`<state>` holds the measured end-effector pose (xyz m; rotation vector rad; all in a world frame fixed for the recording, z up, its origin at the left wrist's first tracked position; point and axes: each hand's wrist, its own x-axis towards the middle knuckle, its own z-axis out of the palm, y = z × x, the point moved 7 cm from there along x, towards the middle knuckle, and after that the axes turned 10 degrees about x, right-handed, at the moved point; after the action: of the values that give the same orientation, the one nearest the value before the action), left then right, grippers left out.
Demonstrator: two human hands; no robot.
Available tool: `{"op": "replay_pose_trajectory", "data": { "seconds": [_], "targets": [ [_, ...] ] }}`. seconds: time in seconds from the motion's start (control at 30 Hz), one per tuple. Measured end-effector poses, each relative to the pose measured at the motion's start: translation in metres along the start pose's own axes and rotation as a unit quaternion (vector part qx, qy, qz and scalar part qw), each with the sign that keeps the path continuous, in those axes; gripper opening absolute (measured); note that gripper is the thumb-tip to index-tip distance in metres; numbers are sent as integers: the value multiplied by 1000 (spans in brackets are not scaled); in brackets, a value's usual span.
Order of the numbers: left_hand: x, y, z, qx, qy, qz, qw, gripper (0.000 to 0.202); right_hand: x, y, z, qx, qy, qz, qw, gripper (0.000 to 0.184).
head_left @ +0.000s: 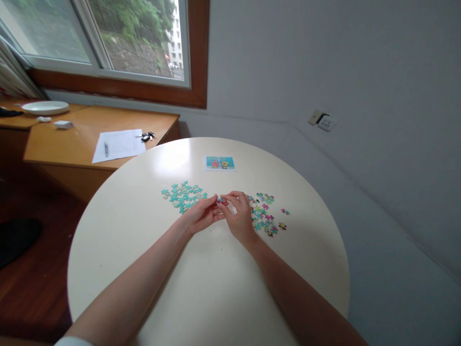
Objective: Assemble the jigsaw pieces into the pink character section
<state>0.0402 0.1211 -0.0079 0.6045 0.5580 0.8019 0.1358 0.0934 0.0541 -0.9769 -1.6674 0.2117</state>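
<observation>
Your left hand [200, 217] and right hand [240, 218] both pinch a tiny pink-and-teal puzzle piece [220, 200] between them, fingertips meeting.

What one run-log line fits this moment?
left hand: pinching puzzle pieces | right hand: pinching them too | teal pile: beside left hand | mixed pile: beside right hand | surface: round table

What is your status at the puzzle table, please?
Status: left hand and right hand pinch jigsaw pieces between meeting fingertips. Beside them, teal pile left, mixed-colour pile right; reference picture beyond. Nothing blocking either hand.
</observation>
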Motion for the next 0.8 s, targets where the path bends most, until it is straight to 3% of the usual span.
{"op": "replay_pose_trajectory", "data": {
  "seconds": [0.8],
  "targets": [
    [0, 0, 0, -6, 16, -2, 1000, 20, 0, 0, 0, 8, 2, 3, 1000, 15]
  ]
}}
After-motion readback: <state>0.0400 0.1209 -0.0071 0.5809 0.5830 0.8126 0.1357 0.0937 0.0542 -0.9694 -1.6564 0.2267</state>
